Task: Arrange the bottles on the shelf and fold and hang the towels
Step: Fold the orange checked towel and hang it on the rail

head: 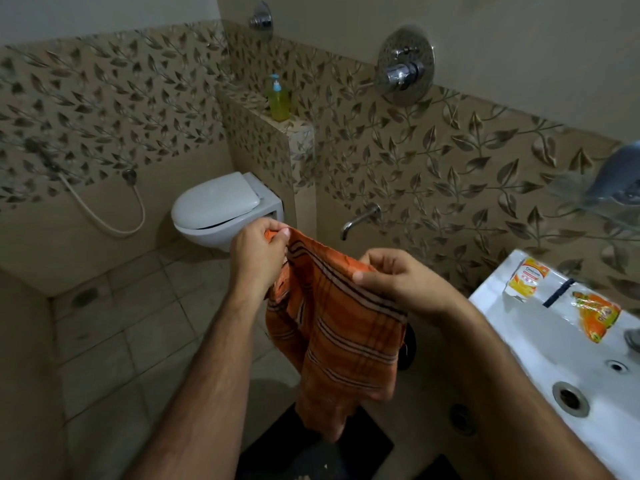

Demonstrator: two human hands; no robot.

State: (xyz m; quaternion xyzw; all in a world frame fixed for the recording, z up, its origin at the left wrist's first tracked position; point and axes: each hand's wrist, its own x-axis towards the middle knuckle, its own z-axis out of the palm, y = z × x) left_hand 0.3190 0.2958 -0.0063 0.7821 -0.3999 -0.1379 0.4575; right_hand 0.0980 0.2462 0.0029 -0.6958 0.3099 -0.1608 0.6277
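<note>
orange striped towel (341, 327) pinched at its top edge by left hand (258, 252) and right hand (398, 277), hanging unfolded; fold and hang still pending, green bottle (279, 100) already on ledge.

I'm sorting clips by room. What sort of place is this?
A home bathroom, most likely: a wall-hung toilet, a white sink at right and a shower valve on the tiled wall. Both hands hold an orange striped towel.
</note>
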